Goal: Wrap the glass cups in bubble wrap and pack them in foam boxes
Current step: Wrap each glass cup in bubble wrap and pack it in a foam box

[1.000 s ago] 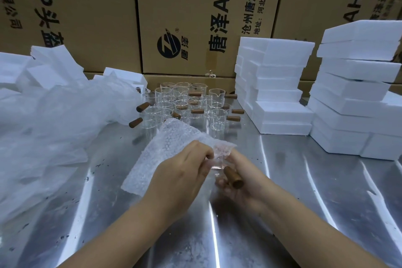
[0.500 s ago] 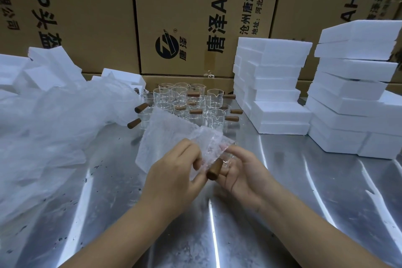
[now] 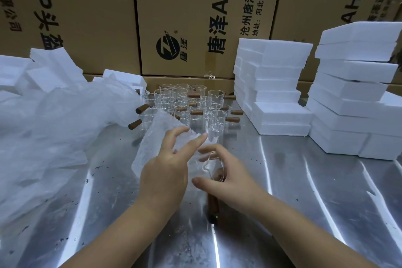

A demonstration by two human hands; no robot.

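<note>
I see the right hand (image 3: 228, 177) clasping a glass cup (image 3: 207, 166) low in the middle of my view, with the thumb beneath and the forefinger arched over the top. The glass is so clear that I can trace only part of its rim, and I cannot tell whether it touches the steel tabletop (image 3: 304, 198). Its wooden handle (image 3: 213, 203) points back toward me and runs under the right wrist. The left hand (image 3: 165, 173) sits just beside the cup on its left. Its fingers are stretched almost straight and spread over a sheet of bubble wrap (image 3: 152, 139), pressing the sheet's near edge toward the glass. The thumb is hidden, so I cannot say whether it pinches the sheet from below. The rest of the wrap stands up behind that hand, leaning away to the left. Farther back on the tabletop stands a cluster of unwrapped cups (image 3: 195, 102), and stacks of foam boxes (image 3: 276, 76) rise to their right. A heap of thin plastic film (image 3: 54, 128) lies to the left, with cardboard cartons (image 3: 185, 6) behind everything.
</note>
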